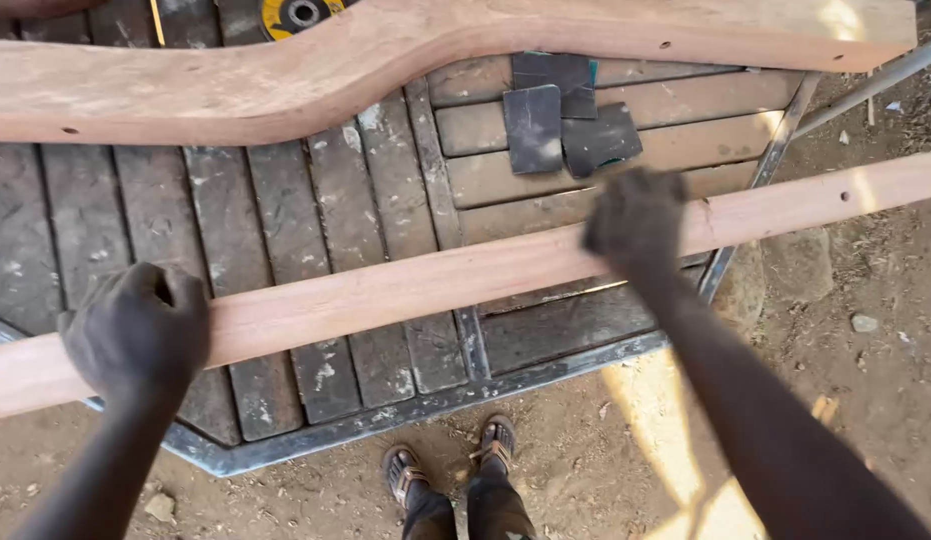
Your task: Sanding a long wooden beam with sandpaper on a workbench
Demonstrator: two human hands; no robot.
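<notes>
A long, straight wooden rail point(425, 285) lay slanted across the worktop point(285, 220), running from the lower left up toward the right edge of the view, where a small drilled hole showed near its far end. The left hand point(135, 330) was closed over the rail near its lower left end, fingers curled down around the wood. The right hand point(635, 220) pressed on the rail farther along, past the middle, fingers bent over its top face; whether anything lay under that palm could not be told. The worktop was made of weathered, paint-flecked slats set in a metal frame point(545, 370). Just beyond the right hand, several dark sheets of sandpaper point(560, 115) lay overlapping on the paler slats, near the rail but apart from it. At the far side rested a broad curved wooden piece point(385, 60) with small holes drilled in it, well apart from the rail. A yellow abrasive disc point(295, 14) was partly visible behind that curved piece at the top edge. Below the worktop, the person's two sandalled feet point(450, 465) stood on bare dirt ground point(865, 380) scattered with small stones.
</notes>
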